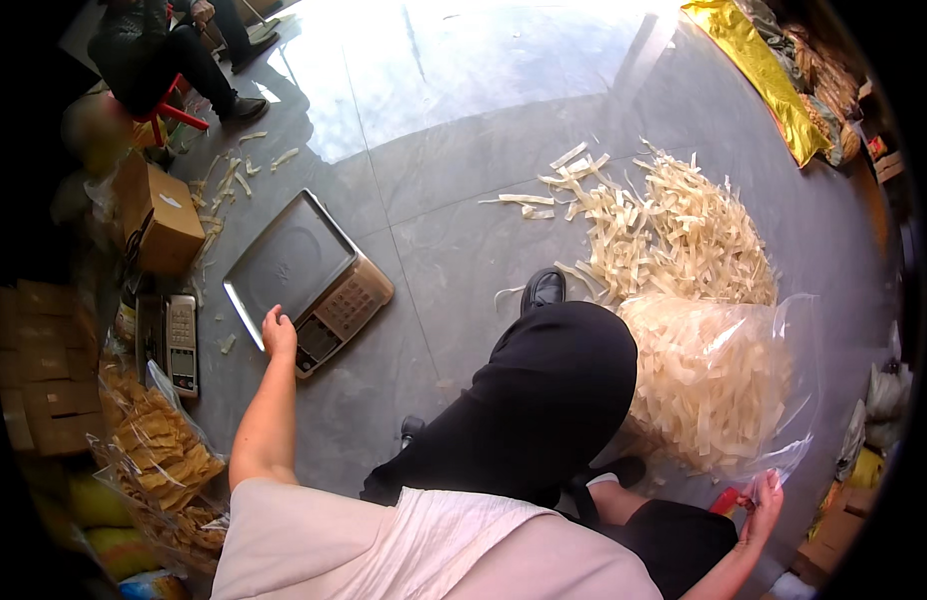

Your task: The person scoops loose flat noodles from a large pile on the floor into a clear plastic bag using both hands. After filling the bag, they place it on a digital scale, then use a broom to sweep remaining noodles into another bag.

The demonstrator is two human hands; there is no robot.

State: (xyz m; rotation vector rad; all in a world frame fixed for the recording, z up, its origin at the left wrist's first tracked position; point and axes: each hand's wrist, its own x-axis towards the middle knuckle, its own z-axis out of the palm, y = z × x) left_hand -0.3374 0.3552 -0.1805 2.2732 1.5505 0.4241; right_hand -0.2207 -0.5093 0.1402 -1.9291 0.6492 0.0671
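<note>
My left hand [280,332] is at the near-left edge of a digital weighing scale [344,306] on the floor, touching its rim; whether the fingers grip it is unclear. The scale's metal pan [291,251] carries only small specks. On the other side, my right hand [763,501] pinches the edge of a clear plastic bag [797,405]. Pale, flat dried strips [703,375] fill the bag, which lies on its side. Loose strips of the same kind [681,225] spill in a heap from its far end. A small red object [724,501] is beside my right hand.
A second scale [182,345], a cardboard box [160,217] and a clear bag of brown dried sheets [160,442] stand at left. A seated person [186,67] is at the far left. A yellow sack [763,75] and more bags line the right side.
</note>
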